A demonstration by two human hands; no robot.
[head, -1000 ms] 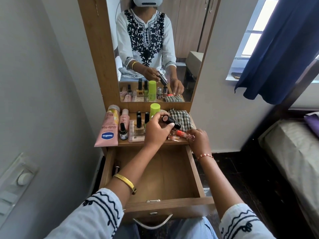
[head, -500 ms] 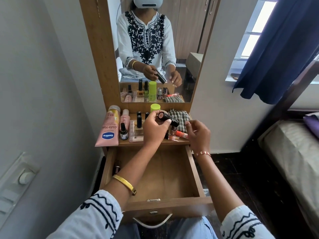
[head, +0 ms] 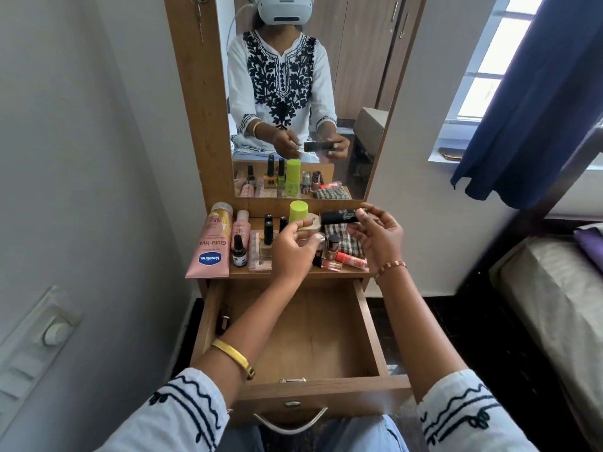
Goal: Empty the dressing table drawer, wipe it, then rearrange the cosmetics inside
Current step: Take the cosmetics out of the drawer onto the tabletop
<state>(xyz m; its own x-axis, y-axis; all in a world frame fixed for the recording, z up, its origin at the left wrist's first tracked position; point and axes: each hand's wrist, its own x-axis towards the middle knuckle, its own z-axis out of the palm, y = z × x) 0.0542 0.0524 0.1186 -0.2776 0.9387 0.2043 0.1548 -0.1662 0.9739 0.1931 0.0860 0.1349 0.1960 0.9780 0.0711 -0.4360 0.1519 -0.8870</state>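
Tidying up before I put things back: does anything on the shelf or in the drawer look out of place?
One thing: the pink Vaseline tube lies with its bottom end past the shelf's left front corner, so it might slip. A small dark bottle sits alone in the drawer by its left wall.
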